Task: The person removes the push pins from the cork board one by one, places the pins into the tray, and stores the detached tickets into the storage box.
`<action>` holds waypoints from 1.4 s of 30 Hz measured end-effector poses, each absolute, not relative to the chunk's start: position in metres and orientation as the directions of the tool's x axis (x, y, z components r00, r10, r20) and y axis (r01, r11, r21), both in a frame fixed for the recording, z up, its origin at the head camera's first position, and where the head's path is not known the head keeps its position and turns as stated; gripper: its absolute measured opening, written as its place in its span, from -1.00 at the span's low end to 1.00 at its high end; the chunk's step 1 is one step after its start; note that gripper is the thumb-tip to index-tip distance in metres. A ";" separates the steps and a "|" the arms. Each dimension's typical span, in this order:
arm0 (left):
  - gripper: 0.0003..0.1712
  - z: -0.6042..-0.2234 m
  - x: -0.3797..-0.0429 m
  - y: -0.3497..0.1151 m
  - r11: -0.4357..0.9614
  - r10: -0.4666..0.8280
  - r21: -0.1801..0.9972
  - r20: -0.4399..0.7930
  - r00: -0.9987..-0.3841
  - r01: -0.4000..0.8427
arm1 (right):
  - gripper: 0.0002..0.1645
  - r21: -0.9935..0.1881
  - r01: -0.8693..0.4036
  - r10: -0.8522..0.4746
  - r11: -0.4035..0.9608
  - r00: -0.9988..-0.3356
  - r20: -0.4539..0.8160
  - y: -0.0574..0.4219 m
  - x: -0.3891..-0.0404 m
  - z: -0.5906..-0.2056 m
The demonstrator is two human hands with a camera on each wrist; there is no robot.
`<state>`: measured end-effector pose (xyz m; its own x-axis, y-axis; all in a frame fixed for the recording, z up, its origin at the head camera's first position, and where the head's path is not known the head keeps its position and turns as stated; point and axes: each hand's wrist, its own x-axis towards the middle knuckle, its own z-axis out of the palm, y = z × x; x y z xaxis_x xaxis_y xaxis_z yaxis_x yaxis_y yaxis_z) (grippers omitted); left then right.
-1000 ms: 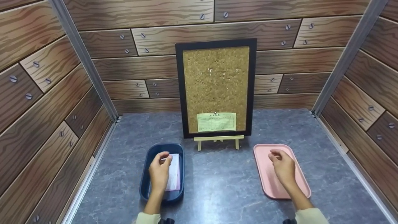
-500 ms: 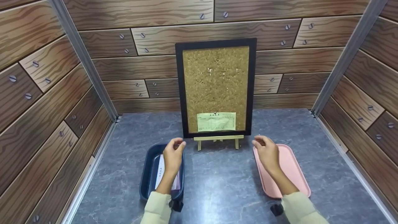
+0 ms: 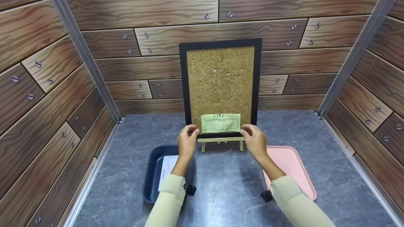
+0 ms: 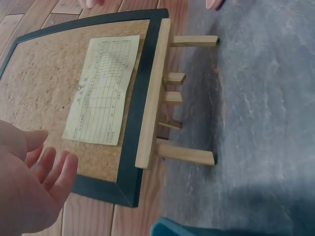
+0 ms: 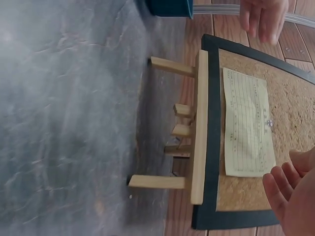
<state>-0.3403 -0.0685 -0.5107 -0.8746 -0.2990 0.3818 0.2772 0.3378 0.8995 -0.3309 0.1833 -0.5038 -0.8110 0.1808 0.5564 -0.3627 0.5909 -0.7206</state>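
Before you, the grey marbled tabletop point(image 3: 217, 179) carries a blue tray point(image 3: 152, 176), a pink tray point(image 3: 292, 167) and (between them, farther back) a wooden easel point(image 3: 221, 139).

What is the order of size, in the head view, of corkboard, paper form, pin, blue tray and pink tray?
Corkboard
Blue tray and pink tray: alike, partly covered, so not ranked
Paper form
Pin

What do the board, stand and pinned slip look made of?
Board: matte, likely cork, by its speckled tan grain; its dark frame could be wood or plastic. Stand: probably bare wood, being pale, matte and square-cut. Slip: thin paper, dull, with printed lines and slight ripples.
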 end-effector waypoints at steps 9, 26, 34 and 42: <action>-0.82 -0.498 -0.366 -0.056 0.384 -0.305 0.888 0.379 -0.874 0.251 | -0.84 -0.706 -0.373 0.162 0.602 -0.809 0.565 0.163 -0.354 -0.493; -0.80 -0.492 -0.391 -0.048 0.421 -0.302 0.875 0.384 -0.873 0.239 | -0.80 -0.666 -0.370 0.144 0.647 -0.799 0.584 0.130 -0.389 -0.493; -0.81 -0.490 -0.397 -0.044 0.473 -0.296 0.849 0.404 -0.866 0.234 | -0.82 -0.582 -0.383 0.107 0.717 -0.765 0.635 0.117 -0.405 -0.496; -0.83 -0.491 -0.400 -0.040 0.519 -0.291 0.822 0.426 -0.857 0.233 | -0.83 -0.575 -0.371 0.121 0.729 -0.757 0.642 0.108 -0.412 -0.501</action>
